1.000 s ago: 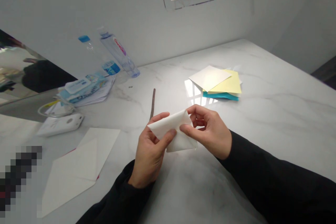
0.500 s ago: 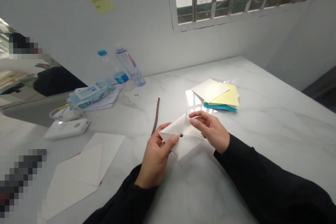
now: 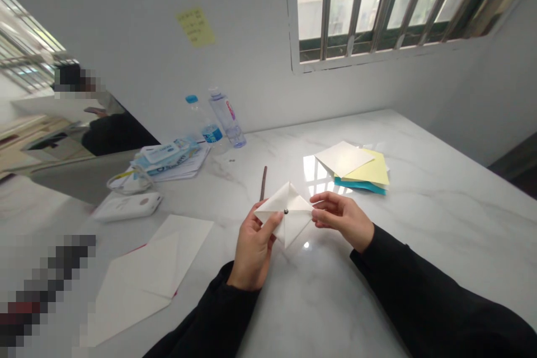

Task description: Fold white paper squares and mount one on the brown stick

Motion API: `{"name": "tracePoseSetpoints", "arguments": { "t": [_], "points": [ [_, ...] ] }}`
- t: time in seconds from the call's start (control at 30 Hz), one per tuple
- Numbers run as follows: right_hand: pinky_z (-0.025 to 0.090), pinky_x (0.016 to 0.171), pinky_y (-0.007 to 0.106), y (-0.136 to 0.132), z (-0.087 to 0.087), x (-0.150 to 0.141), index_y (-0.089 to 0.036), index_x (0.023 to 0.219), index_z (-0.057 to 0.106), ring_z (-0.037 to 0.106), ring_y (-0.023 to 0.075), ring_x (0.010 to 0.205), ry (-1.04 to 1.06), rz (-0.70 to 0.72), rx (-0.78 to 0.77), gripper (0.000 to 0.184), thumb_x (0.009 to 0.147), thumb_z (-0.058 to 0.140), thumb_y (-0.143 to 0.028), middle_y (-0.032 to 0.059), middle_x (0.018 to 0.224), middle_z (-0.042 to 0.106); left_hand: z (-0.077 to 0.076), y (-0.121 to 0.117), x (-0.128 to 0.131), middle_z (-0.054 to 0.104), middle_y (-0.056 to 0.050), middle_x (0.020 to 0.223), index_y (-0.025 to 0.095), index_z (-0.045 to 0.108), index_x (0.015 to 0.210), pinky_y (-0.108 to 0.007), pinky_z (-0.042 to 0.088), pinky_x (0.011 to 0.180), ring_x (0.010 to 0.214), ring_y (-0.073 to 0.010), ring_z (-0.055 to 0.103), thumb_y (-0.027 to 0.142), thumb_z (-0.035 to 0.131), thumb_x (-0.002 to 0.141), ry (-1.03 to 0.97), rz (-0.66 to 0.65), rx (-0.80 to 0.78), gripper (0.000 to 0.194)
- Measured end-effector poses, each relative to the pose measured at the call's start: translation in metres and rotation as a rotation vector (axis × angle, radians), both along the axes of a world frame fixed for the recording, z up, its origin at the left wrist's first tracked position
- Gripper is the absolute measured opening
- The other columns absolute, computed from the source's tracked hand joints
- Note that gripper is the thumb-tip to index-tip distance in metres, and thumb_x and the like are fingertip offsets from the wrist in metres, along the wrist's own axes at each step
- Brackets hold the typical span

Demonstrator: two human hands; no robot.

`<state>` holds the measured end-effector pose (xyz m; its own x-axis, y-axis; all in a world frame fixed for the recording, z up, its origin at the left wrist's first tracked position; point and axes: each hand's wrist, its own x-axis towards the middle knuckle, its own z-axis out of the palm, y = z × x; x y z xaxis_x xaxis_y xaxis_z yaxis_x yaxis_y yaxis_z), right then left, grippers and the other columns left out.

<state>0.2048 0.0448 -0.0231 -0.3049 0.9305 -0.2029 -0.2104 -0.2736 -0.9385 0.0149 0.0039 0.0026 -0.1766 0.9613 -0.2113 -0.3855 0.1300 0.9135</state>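
Note:
A white folded paper square is held up over the table, turned like a diamond with its corners brought to the middle. At its centre sits a small shiny metallic round piece. My left hand grips the left corner, thumb on top beside the shiny piece and fingers underneath. On the other side, my right hand has its thumb and fingertips closed at the right corner. Just behind the paper lies a thin brown stick, its near end hidden by my left hand.
White paper sheets lie at left, near a white device with a cable. Behind are a wipes pack and two plastic bottles. Coloured papers are stacked at right. A person is partly visible at far left.
The folded paper has turned from a tilted, edge-up pose to a flat diamond facing me, revealing the shiny piece. My right hand has moved from the upper edge to the right corner. The view has tilted up.

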Motion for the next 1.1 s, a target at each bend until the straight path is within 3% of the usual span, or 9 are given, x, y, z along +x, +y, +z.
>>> {"name": "tracePoseSetpoints", "arguments": {
  "t": [0.2,0.4,0.47,0.57,0.7,0.8,0.9,1.0,1.1],
  "points": [
    [0.055,0.065,0.032,0.001,-0.008,-0.001,-0.016,0.099,0.067,0.062,0.0133,0.062,-0.055,-0.04,0.116,0.043,0.07,0.085,-0.043,0.0002,0.071,0.069,-0.005,0.001,0.0,0.074,-0.003,0.1,0.018,0.062,0.115,-0.025,0.052,0.077,0.088,-0.0179,0.069,0.029,0.087,0.072,0.005,-0.018,-0.017,0.052],
    [0.059,0.069,0.036,0.001,-0.007,0.003,-0.017,0.106,0.064,0.069,0.0186,0.072,-0.171,-0.034,0.193,0.042,0.079,0.076,-0.047,0.0057,0.082,0.073,-0.005,0.0,-0.002,0.074,-0.005,0.103,0.019,0.06,0.119,-0.026,0.052,0.075,0.088,-0.0192,0.07,0.03,0.086,0.075,-0.019,-0.071,-0.032,0.052],
    [0.06,0.08,0.043,-0.001,-0.004,0.004,-0.02,0.116,0.064,0.071,0.0258,0.096,-0.317,-0.057,0.418,0.046,0.08,0.076,-0.047,0.0123,0.108,0.073,-0.005,0.001,-0.004,0.074,-0.005,0.104,0.019,0.059,0.12,-0.026,0.052,0.074,0.086,-0.0185,0.07,0.03,0.087,0.074,-0.022,-0.063,-0.049,0.055],
    [0.046,0.108,0.057,-0.006,-0.001,0.002,-0.027,0.126,0.065,0.051,0.0357,0.133,-0.577,-0.015,0.923,0.059,0.072,0.085,-0.039,0.0131,0.146,0.055,-0.003,0.0,-0.005,0.073,-0.004,0.102,0.02,0.056,0.123,-0.025,0.052,0.074,0.083,-0.0162,0.068,0.028,0.087,0.073,-0.013,-0.026,-0.062,0.059],
    [0.045,0.109,0.055,-0.01,-0.004,-0.007,-0.028,0.118,0.071,0.056,0.032,0.123,-0.69,0.022,1.157,0.039,0.08,0.076,-0.023,0.0087,0.13,0.068,0.003,-0.006,0.001,0.071,-0.003,0.1,0.021,0.055,0.124,-0.026,0.053,0.074,0.083,-0.0161,0.067,0.029,0.086,0.072,-0.034,-0.048,-0.064,0.061],
    [0.051,0.098,0.049,-0.008,-0.009,-0.009,-0.025,0.104,0.074,0.064,0.0275,0.101,-0.616,-0.071,1.051,0.019,0.086,0.068,-0.02,0.0068,0.105,0.076,0.011,-0.01,0.003,0.067,-0.005,0.105,0.023,0.051,0.131,-0.03,0.055,0.078,0.084,-0.0174,0.068,0.035,0.081,0.079,-0.041,-0.126,-0.051,0.061],
    [0.054,0.087,0.046,0.002,-0.014,-0.003,-0.021,0.092,0.075,0.066,0.027,0.088,-0.471,-0.19,0.69,0.014,0.087,0.069,-0.033,0.0071,0.09,0.076,0.019,-0.005,-0.013,0.063,-0.006,0.107,0.026,0.046,0.139,-0.034,0.056,0.073,0.083,-0.021,0.069,0.05,0.07,0.086,0.137,-0.227,-0.026,0.063],
    [0.057,0.085,0.044,0.013,-0.017,0.003,-0.018,0.099,0.074,0.07,0.0283,0.089,-0.108,-0.203,0.264,0.037,0.077,0.079,-0.047,0.0078,0.093,0.077,0.018,0.017,-0.046,0.063,-0.007,0.108,0.027,0.055,0.136,-0.034,0.054,0.07,0.087,-0.0254,0.067,0.057,0.072,0.081,0.722,-0.262,0.095,0.065],
    [0.059,0.081,0.039,0.018,-0.014,0.004,-0.017,0.101,0.074,0.071,0.0266,0.089,0.145,-0.239,0.033,0.049,0.064,0.088,-0.045,0.0095,0.098,0.077,0.007,0.049,-0.074,0.065,-0.013,0.113,0.021,0.058,0.134,-0.039,0.05,0.08,0.091,-0.0303,0.066,0.06,0.07,0.08,1.359,-0.128,0.114,0.068]
  ]
}}
